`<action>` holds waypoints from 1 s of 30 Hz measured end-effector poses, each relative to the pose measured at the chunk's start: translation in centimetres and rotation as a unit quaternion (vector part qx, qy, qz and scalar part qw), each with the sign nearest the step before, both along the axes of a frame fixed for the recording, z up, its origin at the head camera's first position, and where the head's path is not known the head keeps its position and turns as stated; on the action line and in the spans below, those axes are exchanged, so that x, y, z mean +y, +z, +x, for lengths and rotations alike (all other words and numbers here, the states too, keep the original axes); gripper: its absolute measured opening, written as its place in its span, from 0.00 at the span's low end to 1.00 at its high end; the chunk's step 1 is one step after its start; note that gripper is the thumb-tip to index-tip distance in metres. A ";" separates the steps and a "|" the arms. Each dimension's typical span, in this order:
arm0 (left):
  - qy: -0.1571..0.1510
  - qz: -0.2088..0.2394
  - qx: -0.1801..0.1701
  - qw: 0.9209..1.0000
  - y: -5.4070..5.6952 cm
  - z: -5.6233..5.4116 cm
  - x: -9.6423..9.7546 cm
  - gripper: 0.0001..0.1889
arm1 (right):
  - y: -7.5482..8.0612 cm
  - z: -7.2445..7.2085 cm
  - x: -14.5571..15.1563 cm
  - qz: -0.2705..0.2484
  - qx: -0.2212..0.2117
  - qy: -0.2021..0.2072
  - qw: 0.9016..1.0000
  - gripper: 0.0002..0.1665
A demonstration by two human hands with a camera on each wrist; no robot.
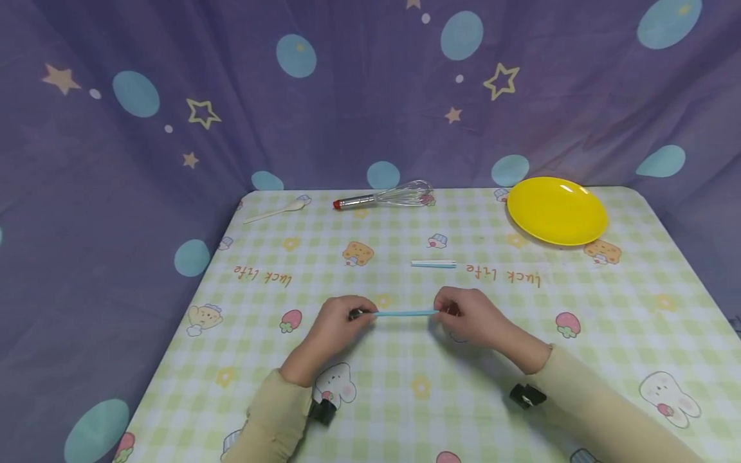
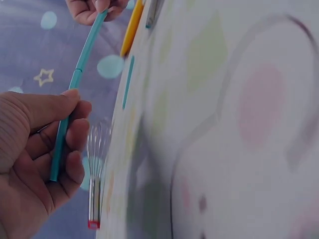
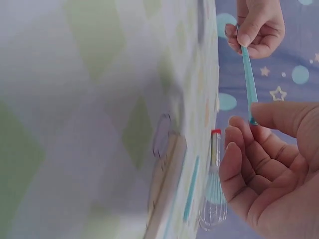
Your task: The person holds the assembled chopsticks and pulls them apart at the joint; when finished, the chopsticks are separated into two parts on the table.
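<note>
A slim teal stick [image 1: 407, 313] with a seam partway along it stretches level between my two hands, above the tablecloth. My left hand [image 1: 343, 318] pinches its left end between thumb and fingers; in the left wrist view the stick's tail [image 2: 57, 154] runs across the curled fingers. At the other end, my right hand [image 1: 471, 315] pinches the tip with thumb and forefinger, the other fingers curled loosely, as the right wrist view shows. Just beyond the hands, a short, narrow white and blue piece [image 1: 433, 263] lies on the cloth; its exact kind is unclear.
At the back of the table lie a pale spoon [image 1: 278, 211] on the left and a whisk [image 1: 384, 195] with a red-tipped handle. A yellow plate [image 1: 557, 212] rests at the back right. Behind the table hangs a purple curtain [image 1: 347, 109].
</note>
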State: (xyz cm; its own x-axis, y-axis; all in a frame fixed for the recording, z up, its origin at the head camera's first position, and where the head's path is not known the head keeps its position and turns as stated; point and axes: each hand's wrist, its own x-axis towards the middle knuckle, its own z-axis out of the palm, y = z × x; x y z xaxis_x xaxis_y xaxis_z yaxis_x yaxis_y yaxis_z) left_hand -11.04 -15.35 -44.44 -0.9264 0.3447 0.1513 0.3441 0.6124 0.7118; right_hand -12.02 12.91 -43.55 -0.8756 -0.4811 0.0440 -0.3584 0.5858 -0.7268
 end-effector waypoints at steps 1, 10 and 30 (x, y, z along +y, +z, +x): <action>-0.005 0.003 0.002 1.000 0.1 -0.1 0.4 0.02 | 0.1 0.0 0.3 -0.001 0.002 -0.003 1.000 0.07; -0.049 0.005 0.032 0.998 0.7 -0.8 4.0 0.02 | 0.7 0.0 1.0 -0.008 0.024 -0.005 1.000 0.06; -0.121 0.078 0.017 0.989 -0.2 -1.7 7.1 0.08 | 0.2 0.2 1.3 0.007 0.149 0.010 0.989 0.04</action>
